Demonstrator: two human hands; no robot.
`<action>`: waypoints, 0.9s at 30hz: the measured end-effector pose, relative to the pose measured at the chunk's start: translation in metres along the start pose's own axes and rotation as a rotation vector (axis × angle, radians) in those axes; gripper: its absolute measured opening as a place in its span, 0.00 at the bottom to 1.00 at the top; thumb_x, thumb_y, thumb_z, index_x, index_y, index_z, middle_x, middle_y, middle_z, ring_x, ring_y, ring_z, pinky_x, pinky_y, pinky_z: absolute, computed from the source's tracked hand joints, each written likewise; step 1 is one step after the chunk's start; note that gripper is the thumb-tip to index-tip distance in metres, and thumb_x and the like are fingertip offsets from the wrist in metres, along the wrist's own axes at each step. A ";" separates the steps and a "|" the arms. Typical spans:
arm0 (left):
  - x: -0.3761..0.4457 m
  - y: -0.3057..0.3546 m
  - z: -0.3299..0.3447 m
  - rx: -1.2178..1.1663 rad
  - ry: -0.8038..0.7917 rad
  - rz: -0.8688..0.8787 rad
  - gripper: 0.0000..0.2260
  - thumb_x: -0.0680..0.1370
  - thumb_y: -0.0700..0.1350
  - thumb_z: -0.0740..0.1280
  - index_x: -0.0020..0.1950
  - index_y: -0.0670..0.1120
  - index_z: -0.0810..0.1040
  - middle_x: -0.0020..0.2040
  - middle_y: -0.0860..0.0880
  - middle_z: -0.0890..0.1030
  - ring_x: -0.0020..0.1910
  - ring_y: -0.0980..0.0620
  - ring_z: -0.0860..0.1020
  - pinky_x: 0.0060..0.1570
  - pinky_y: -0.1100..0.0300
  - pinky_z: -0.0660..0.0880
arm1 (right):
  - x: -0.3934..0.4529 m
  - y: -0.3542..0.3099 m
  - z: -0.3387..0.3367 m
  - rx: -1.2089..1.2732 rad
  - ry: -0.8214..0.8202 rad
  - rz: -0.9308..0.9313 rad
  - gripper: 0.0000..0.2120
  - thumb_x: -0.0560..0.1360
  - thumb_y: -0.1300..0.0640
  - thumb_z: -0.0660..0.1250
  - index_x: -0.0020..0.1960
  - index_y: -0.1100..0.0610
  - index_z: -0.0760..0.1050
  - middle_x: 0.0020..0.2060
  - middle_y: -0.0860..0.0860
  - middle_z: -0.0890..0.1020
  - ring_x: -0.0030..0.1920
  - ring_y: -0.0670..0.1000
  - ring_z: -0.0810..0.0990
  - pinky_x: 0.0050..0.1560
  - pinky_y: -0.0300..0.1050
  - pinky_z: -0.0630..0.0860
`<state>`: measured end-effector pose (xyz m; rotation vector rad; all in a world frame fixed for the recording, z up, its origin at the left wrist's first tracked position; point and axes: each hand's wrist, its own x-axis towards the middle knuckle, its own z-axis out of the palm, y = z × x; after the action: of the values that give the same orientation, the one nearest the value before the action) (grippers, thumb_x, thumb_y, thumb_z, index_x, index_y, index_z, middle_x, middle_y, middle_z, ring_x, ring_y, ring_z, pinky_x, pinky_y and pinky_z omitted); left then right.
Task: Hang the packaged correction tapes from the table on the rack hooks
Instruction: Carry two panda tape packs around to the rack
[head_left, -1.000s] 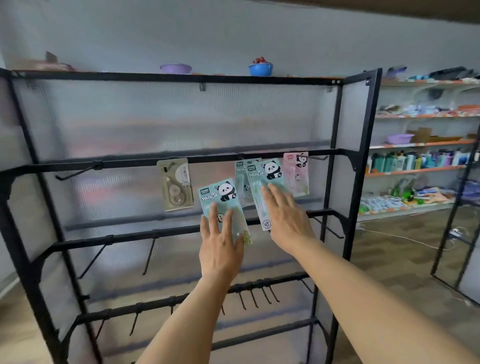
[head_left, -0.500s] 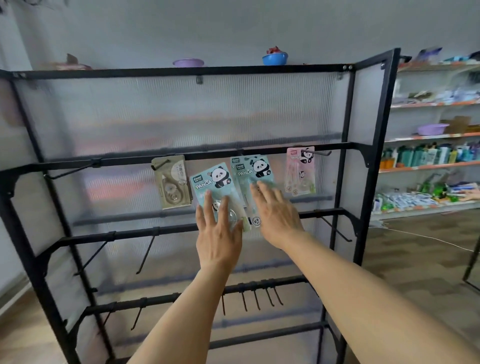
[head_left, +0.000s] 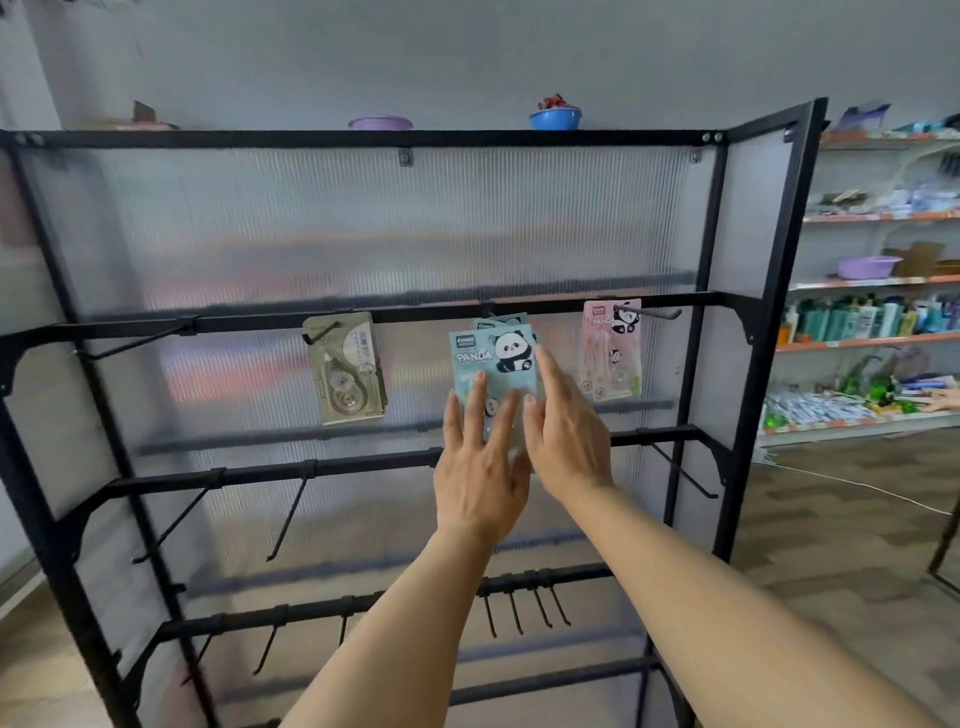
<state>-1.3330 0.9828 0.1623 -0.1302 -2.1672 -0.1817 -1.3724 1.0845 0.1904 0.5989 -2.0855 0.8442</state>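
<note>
My left hand holds a blue panda correction tape package from below, fingers spread flat on its front. The package is raised against the middle bar of the black rack, covering a second blue panda package that hangs from a hook there. My right hand has straight fingers touching the right edge of the blue packages. A pink panda package hangs to the right, and an olive-grey correction tape package hangs to the left.
Bare hooks stick out at the bar's left end, beside the pink package and on the lower bars. Two bowls stand on the rack top. Stocked store shelves line the right wall.
My left hand carried the blue panda package up and to the right until it overlaps the hanging blue one. My right hand shifted to the packages' right edge.
</note>
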 end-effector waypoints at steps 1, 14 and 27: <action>0.004 0.003 -0.001 0.048 0.049 0.056 0.26 0.73 0.50 0.65 0.69 0.43 0.67 0.70 0.41 0.65 0.70 0.39 0.61 0.54 0.37 0.76 | 0.000 0.000 0.000 0.004 -0.012 0.000 0.24 0.81 0.58 0.58 0.76 0.57 0.60 0.65 0.57 0.75 0.56 0.57 0.79 0.45 0.47 0.76; 0.022 0.008 0.005 0.039 0.122 0.116 0.26 0.71 0.52 0.56 0.66 0.40 0.67 0.64 0.40 0.77 0.75 0.44 0.50 0.49 0.39 0.78 | 0.019 0.011 0.002 -0.008 -0.074 0.138 0.24 0.78 0.64 0.58 0.74 0.54 0.66 0.66 0.51 0.71 0.57 0.55 0.78 0.50 0.52 0.78; 0.026 -0.010 0.023 -0.046 -0.055 -0.005 0.32 0.74 0.67 0.57 0.70 0.48 0.72 0.71 0.46 0.72 0.64 0.39 0.70 0.53 0.47 0.77 | 0.034 0.014 0.001 0.098 -0.025 0.253 0.19 0.79 0.63 0.59 0.69 0.55 0.73 0.63 0.53 0.76 0.60 0.54 0.76 0.59 0.46 0.72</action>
<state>-1.3677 0.9779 0.1705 -0.1574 -2.2189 -0.2334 -1.4017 1.0883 0.2127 0.4030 -2.1815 1.0918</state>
